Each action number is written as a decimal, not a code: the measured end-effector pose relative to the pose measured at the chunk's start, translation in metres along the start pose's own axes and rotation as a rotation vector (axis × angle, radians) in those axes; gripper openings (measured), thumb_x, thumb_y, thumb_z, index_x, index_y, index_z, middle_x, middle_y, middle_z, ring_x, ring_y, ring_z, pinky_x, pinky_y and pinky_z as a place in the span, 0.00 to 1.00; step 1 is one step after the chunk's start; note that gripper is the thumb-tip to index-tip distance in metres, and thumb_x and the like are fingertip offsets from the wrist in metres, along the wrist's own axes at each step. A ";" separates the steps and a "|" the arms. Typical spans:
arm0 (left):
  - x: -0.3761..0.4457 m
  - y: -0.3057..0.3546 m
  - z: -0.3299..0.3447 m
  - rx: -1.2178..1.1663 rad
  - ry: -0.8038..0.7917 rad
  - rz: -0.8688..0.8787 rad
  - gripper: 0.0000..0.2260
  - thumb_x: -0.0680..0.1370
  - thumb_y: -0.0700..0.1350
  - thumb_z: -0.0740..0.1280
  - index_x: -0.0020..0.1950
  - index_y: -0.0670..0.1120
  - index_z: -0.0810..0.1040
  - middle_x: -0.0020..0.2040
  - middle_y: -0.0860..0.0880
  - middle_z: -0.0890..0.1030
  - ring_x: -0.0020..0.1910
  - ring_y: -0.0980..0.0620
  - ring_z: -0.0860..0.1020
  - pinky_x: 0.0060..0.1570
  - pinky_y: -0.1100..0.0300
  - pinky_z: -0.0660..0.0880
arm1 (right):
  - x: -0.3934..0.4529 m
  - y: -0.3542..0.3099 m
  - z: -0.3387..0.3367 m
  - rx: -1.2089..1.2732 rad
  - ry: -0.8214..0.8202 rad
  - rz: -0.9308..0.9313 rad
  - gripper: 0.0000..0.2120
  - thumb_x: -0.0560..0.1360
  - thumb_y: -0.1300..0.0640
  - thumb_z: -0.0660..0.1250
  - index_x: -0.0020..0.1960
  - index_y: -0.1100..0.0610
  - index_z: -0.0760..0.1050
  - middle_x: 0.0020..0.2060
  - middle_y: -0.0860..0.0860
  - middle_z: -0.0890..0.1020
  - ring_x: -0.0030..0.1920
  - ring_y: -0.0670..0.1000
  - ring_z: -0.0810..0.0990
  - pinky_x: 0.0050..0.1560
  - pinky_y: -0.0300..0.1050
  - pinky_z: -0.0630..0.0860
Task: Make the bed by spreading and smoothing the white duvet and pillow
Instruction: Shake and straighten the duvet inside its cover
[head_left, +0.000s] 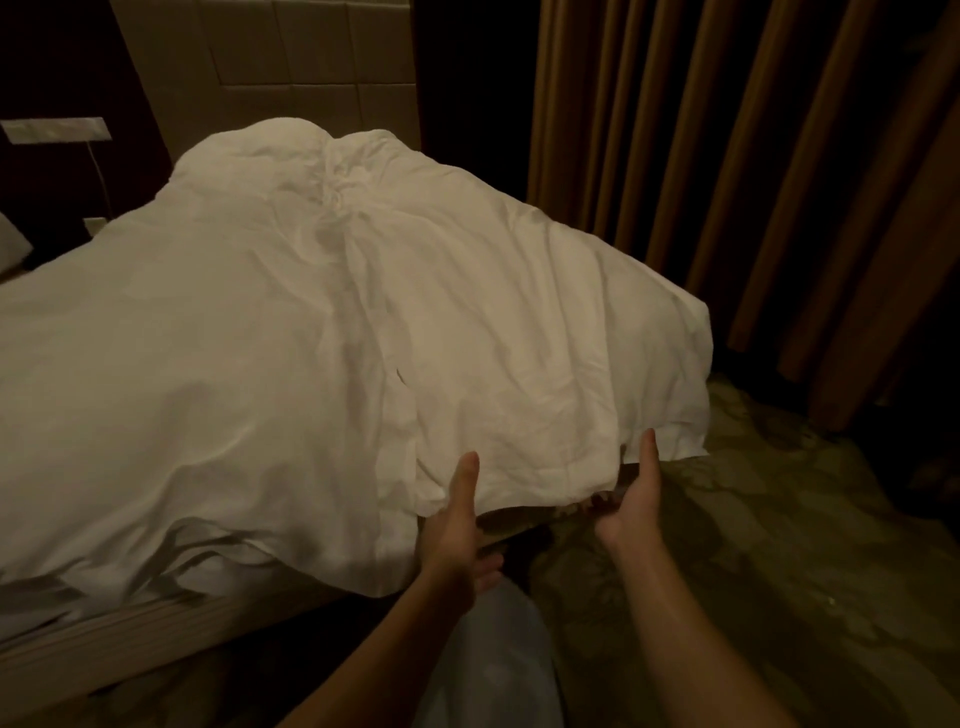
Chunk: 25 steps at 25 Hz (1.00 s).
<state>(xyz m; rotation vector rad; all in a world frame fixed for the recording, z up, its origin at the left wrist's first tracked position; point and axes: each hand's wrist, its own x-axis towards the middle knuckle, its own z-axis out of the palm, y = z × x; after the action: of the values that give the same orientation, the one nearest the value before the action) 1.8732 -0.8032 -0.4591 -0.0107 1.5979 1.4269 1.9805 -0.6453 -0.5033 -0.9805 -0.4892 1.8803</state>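
Dim hotel-style rm: a person is standing at the foot corner of the bed (130, 631), both hands gripping the lower edge of the white duvet (291, 332). Left hand (457, 525) is pinching the hem w/ thumb on top, fingers tucked under; right hand (631, 501) is doing likewise just beside it. The duvet is lying rumpled across the mattress, bunched toward the padded headboard (291, 47). Brown curtains (727, 156) are hanging at right, patterned carpet (779, 545) below.

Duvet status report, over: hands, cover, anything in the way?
Left hand and right hand both grip the near edge. Duvet lifted there, still wrinkled and bunched. Nothing in the way.
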 end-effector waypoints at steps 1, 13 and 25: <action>-0.002 0.002 0.005 0.060 -0.039 -0.013 0.43 0.62 0.78 0.69 0.63 0.48 0.73 0.56 0.43 0.80 0.49 0.39 0.81 0.41 0.51 0.78 | 0.009 -0.006 0.001 -0.059 -0.020 0.028 0.50 0.57 0.26 0.77 0.74 0.47 0.71 0.64 0.56 0.81 0.61 0.62 0.80 0.63 0.65 0.76; 0.074 0.107 0.095 1.007 0.312 0.837 0.57 0.63 0.86 0.51 0.80 0.49 0.57 0.80 0.47 0.58 0.80 0.42 0.50 0.78 0.41 0.47 | 0.060 -0.061 0.042 -0.036 -0.060 -0.014 0.54 0.58 0.26 0.75 0.75 0.52 0.64 0.62 0.57 0.79 0.59 0.60 0.80 0.57 0.60 0.79; 0.059 0.149 0.084 1.150 0.186 0.736 0.62 0.57 0.87 0.38 0.74 0.45 0.67 0.73 0.40 0.70 0.73 0.37 0.63 0.74 0.39 0.57 | -0.031 -0.142 0.123 -0.011 0.202 -0.302 0.48 0.69 0.36 0.75 0.79 0.44 0.53 0.47 0.46 0.68 0.44 0.51 0.72 0.54 0.59 0.77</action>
<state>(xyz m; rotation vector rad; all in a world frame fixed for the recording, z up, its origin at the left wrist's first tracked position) 1.8092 -0.6583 -0.3705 1.2380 2.5116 0.7785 1.9684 -0.5942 -0.3200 -1.0293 -0.4965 1.4950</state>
